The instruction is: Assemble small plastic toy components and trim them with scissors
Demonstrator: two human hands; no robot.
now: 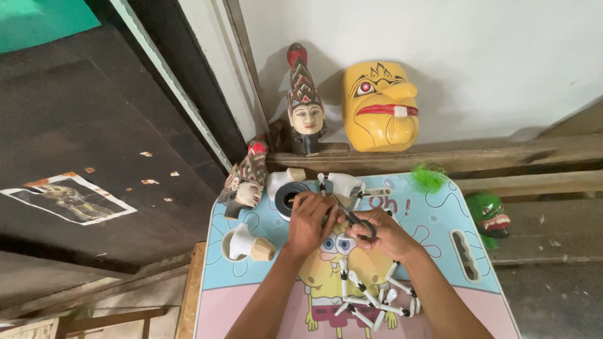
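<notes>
Black-handled scissors [359, 221] sit gripped in the right hand [383, 233], while the left hand [309, 220] pinches something small, steadying it over the cartoon-printed table [440, 238].

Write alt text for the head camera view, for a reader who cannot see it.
A person's left hand and right hand meet over a small cartoon-printed table, the right holding black-handled scissors. A white beaded figure lies just below the hands. Behind, a yellow mask and a carved puppet head stand on a wooden ledge.
</notes>
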